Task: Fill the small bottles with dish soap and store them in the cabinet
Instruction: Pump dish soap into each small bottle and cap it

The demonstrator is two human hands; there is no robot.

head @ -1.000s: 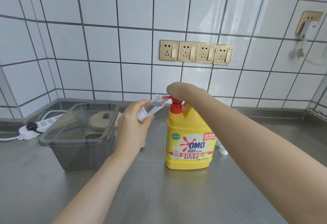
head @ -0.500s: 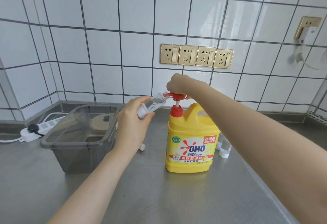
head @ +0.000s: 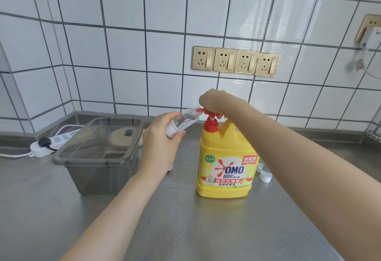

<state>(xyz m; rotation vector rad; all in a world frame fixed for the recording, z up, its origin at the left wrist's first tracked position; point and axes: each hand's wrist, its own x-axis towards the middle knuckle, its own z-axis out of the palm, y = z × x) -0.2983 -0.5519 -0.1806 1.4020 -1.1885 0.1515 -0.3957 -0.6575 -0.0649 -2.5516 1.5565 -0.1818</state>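
The left hand (head: pixel 159 147) is wrapped around a small clear bottle (head: pixel 182 121), held in the air just left of the pump. The bottle has a white base and a threaded open neck. It lies tilted, its long axis rising to the right, mouth meeting the red pump spout (head: pixel 203 111). The right hand (head: pixel 214 101) rests on the pump head; whether its fingers curl round it cannot be told. The yellow OMO dish soap jug (head: pixel 226 168) stands upright on the steel counter (head: pixel 185 229), beside a grey transparent bin (head: pixel 99 157).

Yellow soap jug (head: pixel 225 157) with red pump (head: pixel 210 119), smoky grey bin (head: pixel 97 155), 4 gold sockets (head: pixel 236 61).
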